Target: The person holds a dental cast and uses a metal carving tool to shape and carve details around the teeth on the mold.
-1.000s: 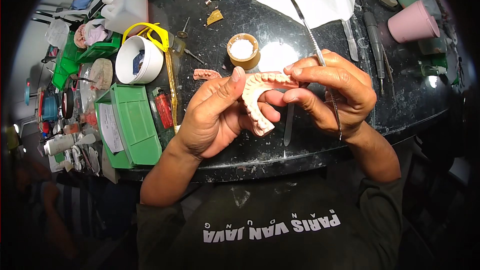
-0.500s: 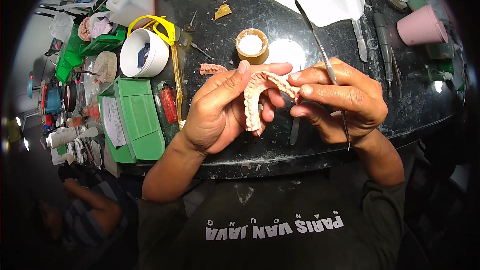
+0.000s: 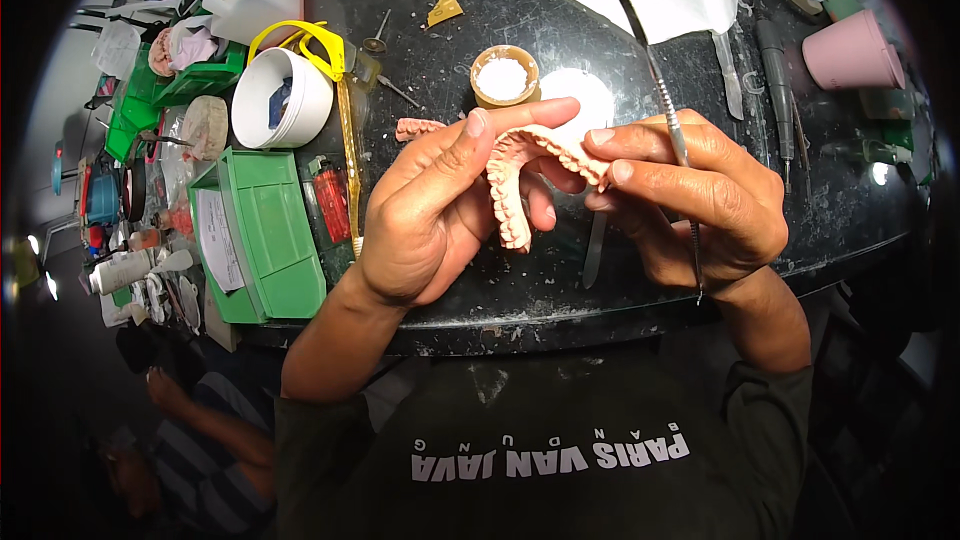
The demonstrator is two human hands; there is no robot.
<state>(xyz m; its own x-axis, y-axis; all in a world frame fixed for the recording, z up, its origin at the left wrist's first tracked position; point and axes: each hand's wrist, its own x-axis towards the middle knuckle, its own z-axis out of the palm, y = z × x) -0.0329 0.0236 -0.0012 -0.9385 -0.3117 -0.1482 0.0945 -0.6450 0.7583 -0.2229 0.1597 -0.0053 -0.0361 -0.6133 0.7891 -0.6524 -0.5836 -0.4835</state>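
A pink horseshoe-shaped dental cast [image 3: 507, 195] with a row of teeth is held up over the dark bench. My left hand [image 3: 415, 215] grips its left side and front, thumb near the top of the curve and forefinger stretched out behind it. The fingertips of my right hand [image 3: 715, 185] pinch the cast's right end. A slim double-ended metal dental carver [image 3: 657, 90] lies across that same hand, threaded between the fingers, blade end pointing up and away. Part of the cast's right end is hidden by my fingertips.
Beyond my hands stands a small tan pot [image 3: 505, 88] of white powder. A second pink cast piece [image 3: 417, 128] lies by my left hand. Leftward are a white tub [image 3: 265, 100] and a green bin [image 3: 275, 240]; rightward, a knife [image 3: 728, 75], handpiece [image 3: 772, 70] and pink cup [image 3: 850, 52].
The cast has turned and tilted a little in my hands. My right hand, with the carver, has shifted slightly right. At the lower left, another person's arm has moved.
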